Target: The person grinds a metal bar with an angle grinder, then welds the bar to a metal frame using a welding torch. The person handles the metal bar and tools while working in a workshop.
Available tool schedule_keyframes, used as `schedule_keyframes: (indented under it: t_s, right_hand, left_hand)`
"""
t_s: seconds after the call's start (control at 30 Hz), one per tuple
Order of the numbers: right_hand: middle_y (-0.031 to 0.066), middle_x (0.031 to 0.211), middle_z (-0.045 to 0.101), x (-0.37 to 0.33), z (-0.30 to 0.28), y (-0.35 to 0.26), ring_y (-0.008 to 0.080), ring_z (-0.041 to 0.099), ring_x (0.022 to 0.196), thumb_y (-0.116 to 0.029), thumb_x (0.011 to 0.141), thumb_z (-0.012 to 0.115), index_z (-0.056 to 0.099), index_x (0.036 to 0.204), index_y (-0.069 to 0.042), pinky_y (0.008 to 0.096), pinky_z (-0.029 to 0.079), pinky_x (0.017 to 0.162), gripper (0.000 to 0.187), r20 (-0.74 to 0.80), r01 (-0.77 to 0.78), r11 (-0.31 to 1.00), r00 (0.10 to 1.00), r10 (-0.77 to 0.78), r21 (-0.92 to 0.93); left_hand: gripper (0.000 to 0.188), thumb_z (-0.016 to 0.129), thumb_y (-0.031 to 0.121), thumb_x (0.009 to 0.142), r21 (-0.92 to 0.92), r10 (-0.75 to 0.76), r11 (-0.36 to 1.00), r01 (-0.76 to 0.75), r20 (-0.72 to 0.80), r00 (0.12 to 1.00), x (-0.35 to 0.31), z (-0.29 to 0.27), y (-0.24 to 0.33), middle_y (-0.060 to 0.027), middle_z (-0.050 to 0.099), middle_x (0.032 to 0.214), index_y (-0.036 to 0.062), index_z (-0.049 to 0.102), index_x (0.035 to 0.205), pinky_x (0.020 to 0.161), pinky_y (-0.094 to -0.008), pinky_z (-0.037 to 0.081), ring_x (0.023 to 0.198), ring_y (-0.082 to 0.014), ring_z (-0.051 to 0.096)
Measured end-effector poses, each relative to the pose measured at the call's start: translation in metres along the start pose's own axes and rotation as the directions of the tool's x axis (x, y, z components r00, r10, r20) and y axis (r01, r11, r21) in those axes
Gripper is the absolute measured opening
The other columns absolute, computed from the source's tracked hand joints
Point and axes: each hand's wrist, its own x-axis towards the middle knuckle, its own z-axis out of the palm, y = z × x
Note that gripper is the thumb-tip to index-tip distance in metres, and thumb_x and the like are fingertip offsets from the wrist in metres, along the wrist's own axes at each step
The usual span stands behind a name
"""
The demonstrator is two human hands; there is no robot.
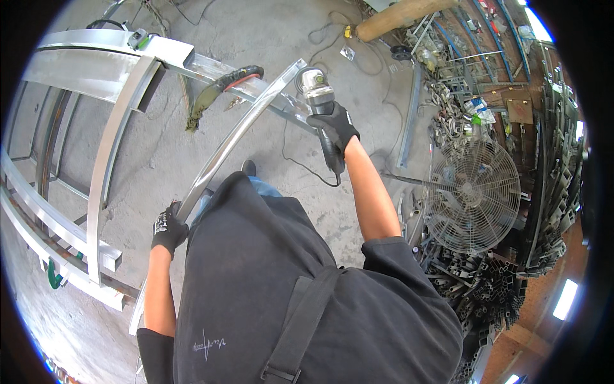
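Steel curved bar [236, 137] runs diagonally above the concrete floor [160, 153]. Left hand [169, 228], gloved, fingers wrapped round its lower end. Right hand [335, 130], fingers clenched on an angle grinder [318, 96] touching the bar's upper end.

two gloved hands [169, 229] [334, 125], one angle grinder [318, 96], one curved metal bar [240, 131], one fan [473, 194].

Big wire-guard fan [473, 192] standing off to the side, with a messy heap of metal offcuts [492, 288] piled right under it. A curved steel frame [96, 147] sits on the concrete floor [173, 147], a welding mask [224, 86] resting on its top rail. A black cable [320, 35] snakes across the floor near a wooden pole [403, 14].
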Motion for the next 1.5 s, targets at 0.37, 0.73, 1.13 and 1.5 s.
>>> schedule_keyframes:
  t_s: [0.37, 0.73, 1.13, 1.5]
  right_hand:
    - [0.01, 0.102, 0.072, 0.025, 0.007, -0.015, 0.0191, 0.068, 0.091, -0.024, 0.069, 0.085, 0.066, 0.117, -0.003, 0.0341, 0.055, 0.083, 0.055, 0.094, 0.096, 0.994, 0.991, -0.092, -0.042]
    - [0.0175, 0.109, 0.072, 0.036, 0.019, -0.008, 0.0312, 0.068, 0.101, -0.042, 0.06, 0.086, 0.065, 0.117, -0.005, 0.0392, 0.053, 0.089, 0.071, 0.129, 0.103, 0.98, 0.988, -0.082, -0.17]
    - [0.0111, 0.103, 0.072, 0.017, -0.021, 0.002, 0.0187, 0.068, 0.091, -0.024, 0.067, 0.086, 0.066, 0.118, -0.002, 0.0342, 0.055, 0.081, 0.059, 0.066, 0.127, 0.989, 0.99, -0.122, -0.079]
    - [0.0119, 0.099, 0.072, 0.02, 0.006, -0.013, 0.0189, 0.071, 0.082, -0.015, 0.069, 0.086, 0.065, 0.114, -0.002, 0.0335, 0.058, 0.071, 0.052, 0.191, -0.045, 0.998, 0.981, 0.035, 0.049]
  left_hand:
    - [0.042, 0.069, 0.03, 0.086, -0.071, 0.188, 0.966, -0.247, -0.464, 0.865, -0.021, 0.001, 0.021, -0.0194, 0.07, 0.108, 0.0122, 0.064, 0.124, 0.084, -0.0478, 0.055, 0.097, -0.0395, 0.068]
    - [0.036, 0.068, 0.034, 0.088, -0.022, 0.167, 0.981, -0.195, -0.426, 0.889, -0.017, 0.0, 0.024, -0.016, 0.071, 0.103, 0.0121, 0.067, 0.116, 0.078, -0.0479, 0.055, 0.091, -0.0373, 0.069]
    - [0.076, 0.087, 0.044, 0.074, -0.286, 0.154, 0.948, -0.141, 0.024, 0.988, 0.009, 0.004, -0.019, -0.0179, 0.072, 0.114, 0.0047, 0.06, 0.133, 0.093, -0.0387, 0.054, 0.105, -0.0289, 0.07]
    - [0.061, 0.084, 0.046, 0.068, -0.216, 0.2, 0.949, -0.231, -0.155, 0.967, 0.002, -0.012, 0.013, -0.0155, 0.071, 0.104, 0.0093, 0.064, 0.112, 0.081, -0.0425, 0.056, 0.094, -0.0365, 0.07]
